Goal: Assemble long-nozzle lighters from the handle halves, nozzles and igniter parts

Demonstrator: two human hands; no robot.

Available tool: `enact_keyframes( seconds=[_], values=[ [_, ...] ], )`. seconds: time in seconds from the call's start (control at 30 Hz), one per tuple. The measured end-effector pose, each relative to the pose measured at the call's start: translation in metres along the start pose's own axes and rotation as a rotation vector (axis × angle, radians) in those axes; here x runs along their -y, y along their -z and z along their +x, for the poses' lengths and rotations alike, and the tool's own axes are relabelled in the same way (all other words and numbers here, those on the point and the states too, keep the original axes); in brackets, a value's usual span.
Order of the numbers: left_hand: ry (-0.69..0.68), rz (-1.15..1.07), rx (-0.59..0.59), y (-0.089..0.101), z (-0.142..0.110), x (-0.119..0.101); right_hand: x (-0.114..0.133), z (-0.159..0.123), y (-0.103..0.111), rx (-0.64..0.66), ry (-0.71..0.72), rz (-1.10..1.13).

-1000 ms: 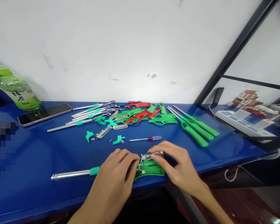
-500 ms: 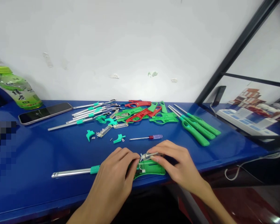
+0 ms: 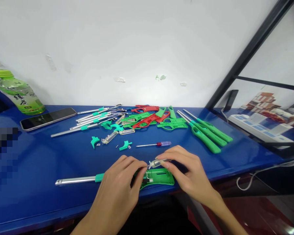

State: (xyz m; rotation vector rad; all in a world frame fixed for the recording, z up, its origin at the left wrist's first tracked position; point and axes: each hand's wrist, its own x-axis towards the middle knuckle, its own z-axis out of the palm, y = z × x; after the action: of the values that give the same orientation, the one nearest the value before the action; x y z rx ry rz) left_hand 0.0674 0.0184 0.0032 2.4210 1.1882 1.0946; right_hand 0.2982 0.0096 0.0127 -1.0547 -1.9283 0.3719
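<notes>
At the front of the table lies a green lighter shell half [image 3: 163, 177], its metal barrel [image 3: 75, 180] pointing left. My left hand [image 3: 123, 176] covers the middle of this lighter. Its thumb and forefinger are pinched together beside a thin tube end; whatever they grip is hidden. Between the thumb and fingers of my right hand [image 3: 186, 166] is a clear lighter fuel tank [image 3: 157, 163], held just above the shell, its valve end facing my left fingertips. A small black part with wires [image 3: 148, 180] shows inside the shell.
Behind my hands lies a screwdriver [image 3: 154, 144], with teal triggers [image 3: 125, 145] and loose tanks [image 3: 110, 137] to its left. Farther back are barrels [image 3: 91, 120], red and green shells [image 3: 147, 120]. Assembled lighters [image 3: 205, 135] lie right; a phone [image 3: 49, 118] and bottle [image 3: 19, 93] left.
The fuel tank in my right hand has tilted and shifted slightly, showing a little more of its valve end and of the shell below. My left hand stays in nearly the same place.
</notes>
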Motion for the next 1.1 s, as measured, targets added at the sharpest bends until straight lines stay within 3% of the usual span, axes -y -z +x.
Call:
enact_keyframes(
  seconds=[0.77, 1.1],
  values=[
    [-0.072, 0.007, -0.053, -0.002, 0.0015, 0.0029, -0.0074, -0.0006, -0.0009, 0.021, 0.069, 0.042],
    [-0.023, 0.033, -0.082, 0.0015, 0.0003, -0.0008, -0.0019, -0.0001, 0.0007, 0.009, -0.003, 0.017]
  ],
)
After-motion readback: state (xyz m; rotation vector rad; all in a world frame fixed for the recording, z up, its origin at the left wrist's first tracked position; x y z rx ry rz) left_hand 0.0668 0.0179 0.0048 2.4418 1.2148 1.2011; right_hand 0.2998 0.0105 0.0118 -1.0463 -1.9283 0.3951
